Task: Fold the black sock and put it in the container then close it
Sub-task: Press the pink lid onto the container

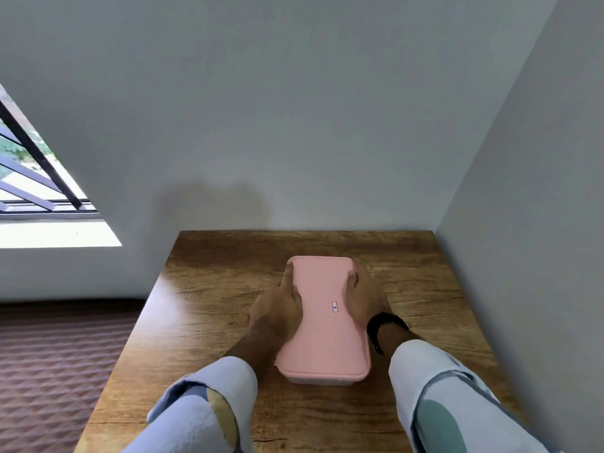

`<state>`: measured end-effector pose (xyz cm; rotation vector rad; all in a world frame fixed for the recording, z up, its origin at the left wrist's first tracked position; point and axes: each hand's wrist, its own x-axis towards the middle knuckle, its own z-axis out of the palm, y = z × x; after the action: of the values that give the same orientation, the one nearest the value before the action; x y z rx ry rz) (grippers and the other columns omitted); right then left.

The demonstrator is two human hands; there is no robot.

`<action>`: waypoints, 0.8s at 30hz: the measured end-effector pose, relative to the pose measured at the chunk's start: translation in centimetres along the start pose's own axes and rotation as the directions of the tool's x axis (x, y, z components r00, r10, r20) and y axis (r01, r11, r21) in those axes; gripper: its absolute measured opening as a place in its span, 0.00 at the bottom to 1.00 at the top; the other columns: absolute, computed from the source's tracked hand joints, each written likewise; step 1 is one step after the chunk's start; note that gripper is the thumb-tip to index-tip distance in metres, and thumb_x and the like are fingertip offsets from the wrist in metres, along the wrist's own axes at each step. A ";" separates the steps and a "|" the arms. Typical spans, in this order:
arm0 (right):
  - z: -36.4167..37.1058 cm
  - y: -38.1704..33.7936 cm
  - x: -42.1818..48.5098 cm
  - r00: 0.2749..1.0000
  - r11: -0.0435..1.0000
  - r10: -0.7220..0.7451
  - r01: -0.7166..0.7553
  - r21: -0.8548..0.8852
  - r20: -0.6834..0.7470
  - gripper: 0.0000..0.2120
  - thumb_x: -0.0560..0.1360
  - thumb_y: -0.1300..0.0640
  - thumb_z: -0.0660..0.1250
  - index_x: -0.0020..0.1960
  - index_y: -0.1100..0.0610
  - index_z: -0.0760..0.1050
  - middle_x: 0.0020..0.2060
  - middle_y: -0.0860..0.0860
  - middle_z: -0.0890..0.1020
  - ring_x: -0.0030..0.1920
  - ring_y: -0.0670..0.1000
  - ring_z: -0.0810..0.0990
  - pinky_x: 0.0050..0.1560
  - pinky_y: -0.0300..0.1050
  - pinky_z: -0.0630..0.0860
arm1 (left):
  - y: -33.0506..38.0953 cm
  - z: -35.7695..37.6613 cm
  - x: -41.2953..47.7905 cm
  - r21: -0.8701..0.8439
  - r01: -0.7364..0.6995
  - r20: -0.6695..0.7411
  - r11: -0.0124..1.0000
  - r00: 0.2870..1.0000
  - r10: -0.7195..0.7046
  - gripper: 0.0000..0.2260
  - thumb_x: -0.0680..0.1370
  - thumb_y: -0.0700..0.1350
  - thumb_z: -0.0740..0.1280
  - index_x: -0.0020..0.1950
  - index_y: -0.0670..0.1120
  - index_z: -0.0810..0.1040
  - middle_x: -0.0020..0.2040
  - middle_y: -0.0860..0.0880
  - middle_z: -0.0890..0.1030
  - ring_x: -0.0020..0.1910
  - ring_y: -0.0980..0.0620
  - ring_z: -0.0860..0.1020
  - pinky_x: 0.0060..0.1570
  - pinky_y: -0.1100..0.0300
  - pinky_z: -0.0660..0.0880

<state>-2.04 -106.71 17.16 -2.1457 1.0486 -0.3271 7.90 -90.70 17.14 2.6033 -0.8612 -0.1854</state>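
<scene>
Pink lid (322, 308) sits on the container (322, 381), covering it fully. Only a thin strip of the clear container wall shows under the lid's near edge. Container stands lengthwise on the wooden table (202, 322), roughly centre, closer to the far edge than the near one.

Left hand (277, 310) lies on the lid's left long edge, palm down, fingers stretched forward along the rim, thumb on top of the lid. Flat press, not a closed grip: fingers extended, nothing enclosed.

Right hand (361, 300) mirrors it on the right long edge, fingers laid over the rim, thumb side on the lid surface. Same thing: flat, splayed contact on the lid, no pinch. Both hands touch the lid at about mid-length, toward the far half.

Black sock: not visible anywhere. Lid is opaque, so can't tell what's inside.

Small label (334, 307) with red border on the lid, just beside the right hand.

Black band (380, 325) on the right wrist. Light blue sleeves (209, 403) rolled back on both forearms.

Table sits in a corner: grey wall (294, 109) behind and on the right. Window (32, 178) with dark bars far left. Brown quilted surface (49, 371) to the left of the table, lower down.
</scene>
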 end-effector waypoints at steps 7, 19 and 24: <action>0.7 -0.5 2.4 0.990 0.992 0.121 -0.118 0.040 -0.079 0.12 0.82 0.51 0.52 0.50 0.56 0.71 0.45 0.58 0.81 0.46 0.63 0.79 0.43 0.51 0.72 | -0.2 -0.3 0.4 0.008 -0.003 0.041 1.000 0.999 0.003 0.29 0.84 0.53 0.50 0.84 0.52 0.47 0.51 0.41 0.86 0.49 0.40 0.84 0.51 0.47 0.78; 1.1 0.5 4.2 0.988 0.964 0.130 -0.105 0.245 -0.087 0.17 0.83 0.50 0.58 0.48 0.64 0.71 0.39 0.56 0.78 0.41 0.57 0.75 0.41 0.48 0.67 | 0.0 -0.7 3.1 -0.094 -0.034 -0.040 0.995 0.999 0.031 0.23 0.84 0.51 0.54 0.80 0.54 0.63 0.63 0.41 0.80 0.58 0.37 0.81 0.57 0.44 0.79; 1.4 0.8 4.3 0.988 0.966 0.116 -0.087 0.245 -0.107 0.16 0.82 0.49 0.58 0.47 0.62 0.71 0.37 0.53 0.77 0.40 0.57 0.74 0.41 0.47 0.66 | -0.2 -0.1 3.5 -0.100 -0.019 -0.026 0.995 1.000 0.017 0.24 0.85 0.48 0.53 0.82 0.55 0.60 0.67 0.41 0.79 0.62 0.38 0.79 0.60 0.44 0.77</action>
<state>0.95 -109.68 15.29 -1.8691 1.1220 -0.5127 10.89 -92.59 17.16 2.4986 -0.8440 -0.1853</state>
